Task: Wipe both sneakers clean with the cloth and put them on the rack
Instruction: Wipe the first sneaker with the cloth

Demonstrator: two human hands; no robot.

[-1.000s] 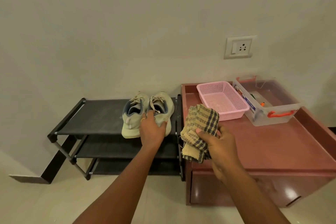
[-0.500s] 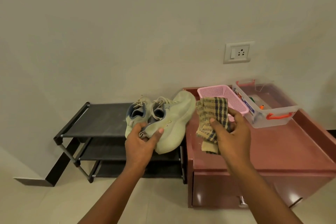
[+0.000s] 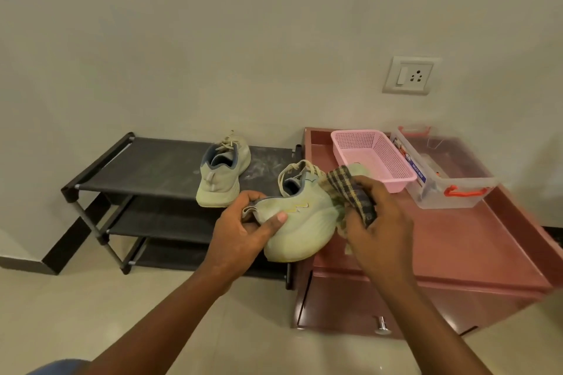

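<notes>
Fingers and thumb of your left hand (image 3: 240, 231) are clamped on the heel of one sneaker (image 3: 304, 222), held tipped on its side in the air where the rack (image 3: 146, 167) meets the desk (image 3: 457, 237). Your right hand (image 3: 380, 219) grips the checked cloth (image 3: 344, 186), fingers curled round it, pressing it to the sneaker's front end. The other sneaker (image 3: 222, 176) stands upright on the rack's top shelf, heel toward you. A pink basket (image 3: 374, 155) and a clear box (image 3: 451, 183) sit at the back of the desk.
</notes>
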